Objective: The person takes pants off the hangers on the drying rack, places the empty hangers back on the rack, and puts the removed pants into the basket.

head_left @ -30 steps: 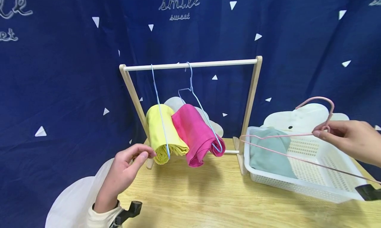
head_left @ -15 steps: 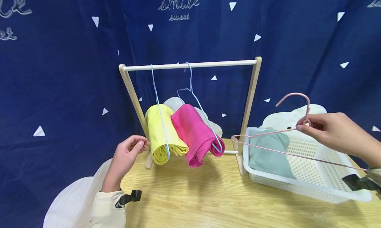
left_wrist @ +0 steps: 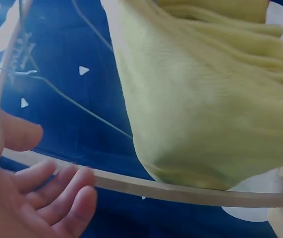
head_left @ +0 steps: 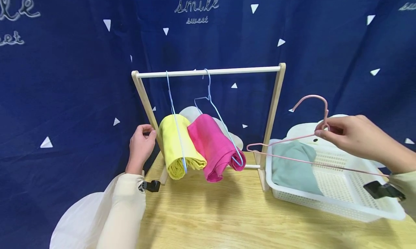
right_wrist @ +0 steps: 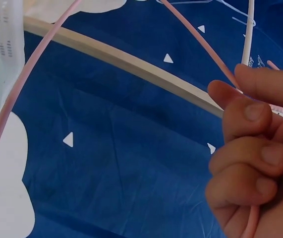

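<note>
In the head view my right hand (head_left: 347,137) grips a pink clothes hanger (head_left: 282,156) just below its hook, holding it above the basket's near side. Its curled fingers show around the hanger's wire in the right wrist view. My left hand (head_left: 142,146) is beside the left post of the wooden rack (head_left: 208,71), fingers loosely bent and holding nothing. Close to it hangs a rolled yellow cloth (head_left: 177,140) on a blue hanger (head_left: 171,97). A rolled magenta cloth (head_left: 211,144) hangs to its right on a second blue hanger (head_left: 217,110).
A white plastic basket (head_left: 341,205) stands on the wooden table (head_left: 234,220) at the right. Inside it lies a pale green cloth (head_left: 292,169). Behind everything hangs a dark blue curtain (head_left: 74,83) with white triangles and clouds.
My right hand has brought the pink hanger leftward and slightly up, toward the rack. The left hand has drawn back from the yellow cloth and risen beside the rack's left post.
</note>
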